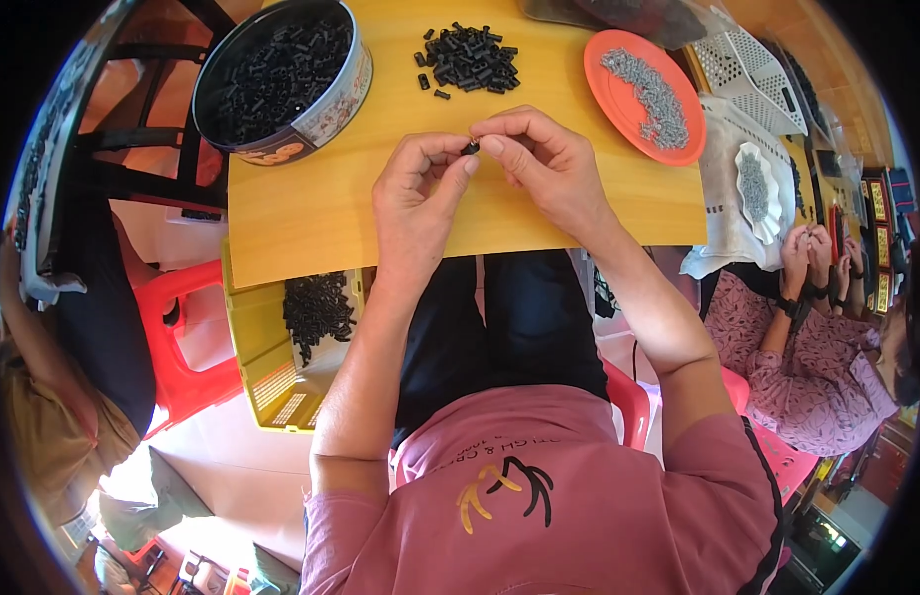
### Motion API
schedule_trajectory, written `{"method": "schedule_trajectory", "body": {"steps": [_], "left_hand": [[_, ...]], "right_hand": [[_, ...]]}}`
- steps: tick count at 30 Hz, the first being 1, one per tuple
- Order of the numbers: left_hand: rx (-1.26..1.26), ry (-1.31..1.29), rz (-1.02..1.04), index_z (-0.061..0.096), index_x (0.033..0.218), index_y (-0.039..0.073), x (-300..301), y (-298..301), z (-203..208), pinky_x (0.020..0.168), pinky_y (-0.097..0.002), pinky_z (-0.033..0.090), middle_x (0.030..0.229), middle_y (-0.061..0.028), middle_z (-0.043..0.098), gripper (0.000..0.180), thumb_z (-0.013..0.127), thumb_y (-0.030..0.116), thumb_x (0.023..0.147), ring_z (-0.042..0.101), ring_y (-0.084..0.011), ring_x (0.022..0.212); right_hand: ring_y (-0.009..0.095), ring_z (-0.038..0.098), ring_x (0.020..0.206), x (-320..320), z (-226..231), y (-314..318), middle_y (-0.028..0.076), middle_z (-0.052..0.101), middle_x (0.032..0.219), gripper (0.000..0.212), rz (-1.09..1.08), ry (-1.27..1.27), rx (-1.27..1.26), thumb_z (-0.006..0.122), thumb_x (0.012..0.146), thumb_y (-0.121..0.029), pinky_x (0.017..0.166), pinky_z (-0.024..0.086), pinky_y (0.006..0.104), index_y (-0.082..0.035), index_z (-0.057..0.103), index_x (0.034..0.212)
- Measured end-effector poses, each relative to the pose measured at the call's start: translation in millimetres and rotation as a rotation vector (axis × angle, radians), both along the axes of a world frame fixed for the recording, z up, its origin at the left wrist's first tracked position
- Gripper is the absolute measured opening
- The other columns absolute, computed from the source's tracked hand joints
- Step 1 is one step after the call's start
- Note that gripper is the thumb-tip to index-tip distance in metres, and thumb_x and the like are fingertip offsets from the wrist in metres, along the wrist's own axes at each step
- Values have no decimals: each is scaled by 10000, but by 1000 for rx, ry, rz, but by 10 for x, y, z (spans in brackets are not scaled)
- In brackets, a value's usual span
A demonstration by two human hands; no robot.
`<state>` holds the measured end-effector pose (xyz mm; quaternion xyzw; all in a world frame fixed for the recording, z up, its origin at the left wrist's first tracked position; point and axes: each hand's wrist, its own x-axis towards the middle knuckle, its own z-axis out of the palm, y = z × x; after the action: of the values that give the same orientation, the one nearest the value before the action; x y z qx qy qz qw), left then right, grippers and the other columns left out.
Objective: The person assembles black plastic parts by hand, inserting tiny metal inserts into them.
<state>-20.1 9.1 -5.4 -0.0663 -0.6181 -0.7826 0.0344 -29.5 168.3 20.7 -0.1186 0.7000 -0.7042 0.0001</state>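
Observation:
Above the near half of the yellow table, my two hands meet at the fingertips. My left hand (pixel 420 193) pinches a small black plastic piece (pixel 471 148) between thumb and forefinger. Thumb and forefinger of my right hand (pixel 544 169) are pressed together right beside that piece; whatever they grip is too small to make out. Beyond my hands lies a loose pile of short black plastic pieces (pixel 475 59). To the right, an orange-red plate (pixel 607 91) bears a curved heap of small grey metal parts (pixel 658 104).
A round tin (pixel 331 114) full of black pieces stands at the table's (pixel 311 218) far left. Below the left edge is a yellow crate (pixel 251 347) with more pieces. A white perforated basket (pixel 747 74) sits far right. People sit on both sides, one handling something near a white dish (pixel 772 213).

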Motion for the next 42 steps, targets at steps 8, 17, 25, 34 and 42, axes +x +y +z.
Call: {"method": "schedule_trajectory", "body": {"steps": [8, 17, 25, 34, 42], "left_hand": [[24, 28, 13, 649, 1031, -3, 5, -4, 9, 791, -218, 486, 982, -22, 614, 155, 666, -43, 882, 591, -85, 887], [30, -59, -14, 652, 1036, -6, 32, 14, 51, 771, -215, 489, 982, -21, 612, 162, 670, -41, 879, 594, -79, 873], [-5, 83, 16, 665, 1035, -2, -11, -12, -14, 754, -214, 485, 959, -19, 593, 174, 684, -36, 865, 573, -76, 838], [-41, 156, 23, 680, 1064, 18, 11, -36, 18, 756, -223, 473, 971, -34, 591, 236, 688, -48, 838, 576, -98, 853], [-140, 225, 41, 676, 1084, 15, -11, -16, 2, 749, -240, 495, 994, -63, 633, 251, 686, -43, 839, 608, -123, 876]], "right_hand": [[44, 546, 765, 3, 53, 24, 11, 624, 918, 158, -22, 53, 107, 661, 929, -104, 673, 443, 200, 23, 674, 1023], [47, 553, 739, 66, 37, 13, 13, 622, 915, 139, -68, 78, 75, 665, 922, -87, 651, 440, 193, 5, 681, 1024], [46, 567, 745, 100, -112, -44, 11, 633, 933, 131, -99, 314, 174, 652, 926, -49, 654, 459, 195, -8, 680, 1047], [33, 538, 698, 200, -72, -88, -12, 638, 865, 170, -20, -99, -141, 630, 957, -101, 621, 442, 183, 5, 652, 1088], [31, 526, 702, 171, 2, -49, -16, 623, 883, 140, -47, -19, -28, 626, 954, -83, 622, 430, 183, -11, 662, 1069]]}}
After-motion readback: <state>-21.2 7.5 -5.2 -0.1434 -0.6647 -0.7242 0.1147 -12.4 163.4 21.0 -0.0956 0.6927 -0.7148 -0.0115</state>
